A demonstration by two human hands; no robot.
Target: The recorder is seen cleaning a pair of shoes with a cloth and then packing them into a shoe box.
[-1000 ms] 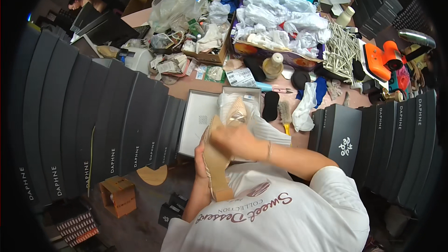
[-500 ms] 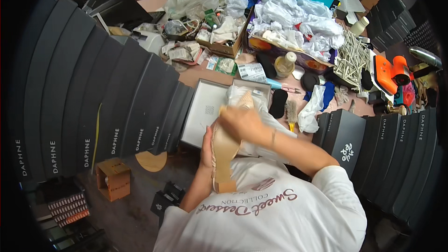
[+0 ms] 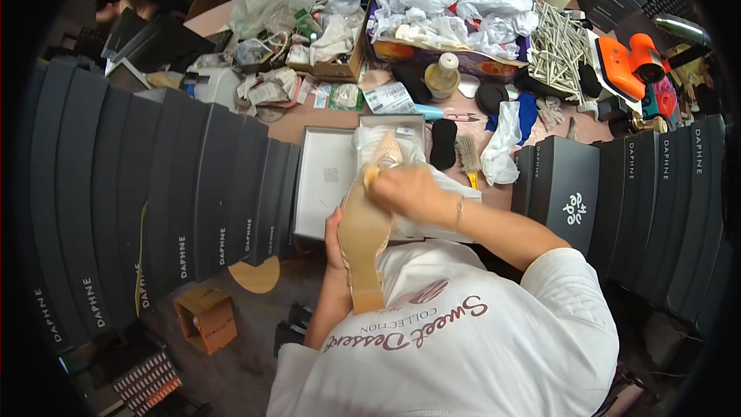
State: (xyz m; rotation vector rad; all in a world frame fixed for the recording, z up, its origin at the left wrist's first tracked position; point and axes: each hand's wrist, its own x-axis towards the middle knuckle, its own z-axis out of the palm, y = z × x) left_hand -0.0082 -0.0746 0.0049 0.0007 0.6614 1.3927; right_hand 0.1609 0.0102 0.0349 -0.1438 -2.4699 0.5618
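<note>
Since half a second ago, my right hand (image 3: 409, 191) has shifted onto the shoe (image 3: 364, 243) toe; left hand (image 3: 333, 241) grip closed beneath it, above the open box (image 3: 328, 185). Risk: sole slips onto counter (image 3: 305, 127) clutter.

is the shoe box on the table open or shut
Open. The grey shoe box has no lid on it, its pale inside shows, and white tissue paper spills from it behind the tan shoe held in both hands.
</note>
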